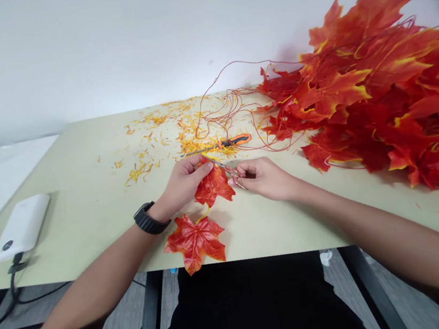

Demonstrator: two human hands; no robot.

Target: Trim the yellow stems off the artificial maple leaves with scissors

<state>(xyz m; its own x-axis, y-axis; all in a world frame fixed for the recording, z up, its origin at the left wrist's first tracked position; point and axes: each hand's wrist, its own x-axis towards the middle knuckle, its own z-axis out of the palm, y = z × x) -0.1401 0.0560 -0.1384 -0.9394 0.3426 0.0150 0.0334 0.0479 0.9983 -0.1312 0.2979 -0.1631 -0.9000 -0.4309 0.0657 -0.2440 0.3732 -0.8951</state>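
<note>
Between thumb and fingers, my left hand (189,179) pinches a red artificial maple leaf (215,185) over the table. My right hand (265,177) is closed on small metal scissors (233,174), whose blades point up and left to the leaf's top edge by my left fingertips. I cannot make out whether the blades are apart. A second red maple leaf (198,241) hangs below the first on a yellowish stem and reaches over the table's front edge. Just beyond my hands lies a screwdriver (235,141) with an orange and black handle.
A large heap of red maple leaves (376,95) fills the table's right side. Thin red cords (232,106) tangle out from it. Yellow and orange scraps (181,121) litter the back of the table (88,214). A white power bank (23,225) with a black cable stands left.
</note>
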